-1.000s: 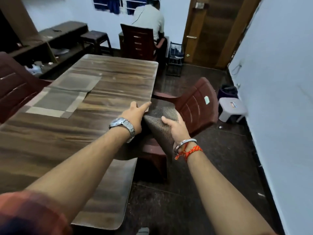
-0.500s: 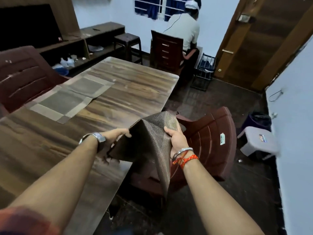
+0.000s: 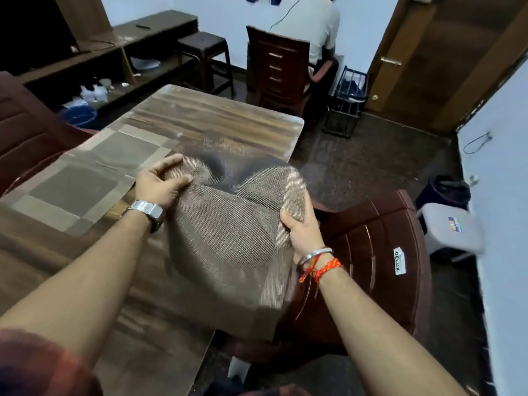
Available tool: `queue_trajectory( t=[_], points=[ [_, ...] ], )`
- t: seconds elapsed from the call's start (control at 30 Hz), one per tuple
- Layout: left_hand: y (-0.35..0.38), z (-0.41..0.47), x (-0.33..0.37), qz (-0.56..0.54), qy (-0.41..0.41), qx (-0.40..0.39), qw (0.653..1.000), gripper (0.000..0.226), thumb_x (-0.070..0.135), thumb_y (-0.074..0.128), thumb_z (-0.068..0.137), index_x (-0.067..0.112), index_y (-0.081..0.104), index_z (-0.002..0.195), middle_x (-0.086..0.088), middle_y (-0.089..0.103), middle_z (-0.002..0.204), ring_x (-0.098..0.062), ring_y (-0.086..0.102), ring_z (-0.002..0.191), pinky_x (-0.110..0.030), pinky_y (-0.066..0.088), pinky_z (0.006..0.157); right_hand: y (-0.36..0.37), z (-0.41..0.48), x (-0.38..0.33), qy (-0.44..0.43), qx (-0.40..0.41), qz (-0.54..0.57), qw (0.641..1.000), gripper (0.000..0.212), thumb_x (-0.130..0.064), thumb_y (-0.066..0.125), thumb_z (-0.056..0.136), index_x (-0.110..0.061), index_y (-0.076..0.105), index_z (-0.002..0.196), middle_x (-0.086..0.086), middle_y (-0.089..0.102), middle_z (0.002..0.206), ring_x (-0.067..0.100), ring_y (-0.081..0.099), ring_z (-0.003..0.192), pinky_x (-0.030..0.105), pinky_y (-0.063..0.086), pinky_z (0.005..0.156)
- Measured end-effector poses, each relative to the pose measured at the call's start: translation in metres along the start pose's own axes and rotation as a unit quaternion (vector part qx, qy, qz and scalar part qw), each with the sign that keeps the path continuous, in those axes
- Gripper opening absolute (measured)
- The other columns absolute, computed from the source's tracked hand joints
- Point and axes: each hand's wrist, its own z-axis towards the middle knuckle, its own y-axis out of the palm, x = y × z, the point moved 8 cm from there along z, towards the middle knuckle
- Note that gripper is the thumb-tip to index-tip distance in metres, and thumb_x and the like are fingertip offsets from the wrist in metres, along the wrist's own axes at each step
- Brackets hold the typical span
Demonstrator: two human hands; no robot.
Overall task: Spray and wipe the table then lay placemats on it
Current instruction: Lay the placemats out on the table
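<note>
A brown woven placemat [image 3: 228,241] hangs bent in the air over the right edge of the wooden table [image 3: 217,121]. My left hand [image 3: 160,181] grips its far left corner, and my right hand [image 3: 300,227] grips its right edge. The mat's far part is blurred. Two more placemats lie flat on the table's left side, one nearer [image 3: 71,192] and one farther [image 3: 131,147], overlapping slightly.
A maroon plastic chair [image 3: 380,252] stands just right of the table under the mat. Another maroon chair [image 3: 25,130] stands at the left. A person sits in a chair [image 3: 277,67] beyond the table's far end. A white stool [image 3: 448,227] is by the right wall.
Both hands lifted the placemat off the right chair's seat and carried it up and left over the table edge; it has spread wider between my hands.
</note>
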Motion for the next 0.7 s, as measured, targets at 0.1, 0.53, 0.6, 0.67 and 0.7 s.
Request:
queue_trajectory(
  t=[0.1, 0.53, 0.6, 0.67, 0.7],
  points=[
    [0.003, 0.043, -0.024, 0.110, 0.002, -0.030, 0.993, 0.051, -0.001, 0.080, 0.077, 0.011, 0.067, 0.124, -0.005, 0.067, 0.117, -0.012, 0.061, 0.103, -0.013, 0.048, 0.091, 0.011, 0.017, 0.026, -0.008, 0.025, -0.111, 0.993, 0.056, -0.011, 0.068, 0.086, -0.020, 0.045, 0.136, -0.004, 0.066, 0.118, 0.011, 0.065, 0.104, 0.026, 0.050, 0.093],
    [0.089, -0.002, -0.185, 0.559, -0.127, -0.213, 0.791, 0.094, 0.097, 0.014, 0.068, 0.056, -0.008, 0.149, 0.007, -0.026, 0.162, -0.041, -0.023, 0.146, -0.071, -0.008, 0.108, 0.030, 0.024, 0.156, 0.222, 0.029, -0.409, 0.885, 0.095, -0.033, 0.060, 0.091, -0.001, -0.008, 0.149, 0.021, 0.040, 0.145, 0.033, 0.045, 0.129, 0.027, 0.036, 0.100],
    [0.098, 0.001, -0.183, 0.566, -0.100, -0.208, 0.792, 0.098, 0.099, 0.011, 0.065, 0.055, -0.011, 0.149, 0.004, -0.029, 0.161, -0.040, -0.026, 0.145, -0.070, -0.011, 0.108, 0.033, 0.033, 0.160, 0.226, 0.032, -0.397, 0.889, 0.094, -0.034, 0.058, 0.092, -0.004, -0.011, 0.149, 0.022, 0.039, 0.145, 0.035, 0.045, 0.128, 0.028, 0.036, 0.101],
    [0.109, 0.004, -0.185, 0.567, -0.079, -0.224, 0.789, 0.101, 0.101, 0.010, 0.062, 0.055, -0.014, 0.148, 0.005, -0.030, 0.161, -0.041, -0.028, 0.144, -0.070, -0.012, 0.109, 0.037, 0.042, 0.160, 0.226, 0.039, -0.382, 0.895, 0.092, -0.033, 0.055, 0.093, -0.005, -0.012, 0.149, 0.023, 0.031, 0.149, 0.036, 0.041, 0.131, 0.030, 0.034, 0.103],
    [0.114, 0.005, -0.187, 0.567, -0.073, -0.232, 0.787, 0.102, 0.102, 0.009, 0.060, 0.056, -0.015, 0.148, 0.005, -0.030, 0.161, -0.042, -0.028, 0.144, -0.070, -0.013, 0.109, 0.039, 0.045, 0.162, 0.229, 0.042, -0.375, 0.897, 0.091, -0.033, 0.054, 0.094, -0.006, -0.013, 0.149, 0.023, 0.027, 0.151, 0.036, 0.039, 0.132, 0.030, 0.033, 0.105]
  ],
)
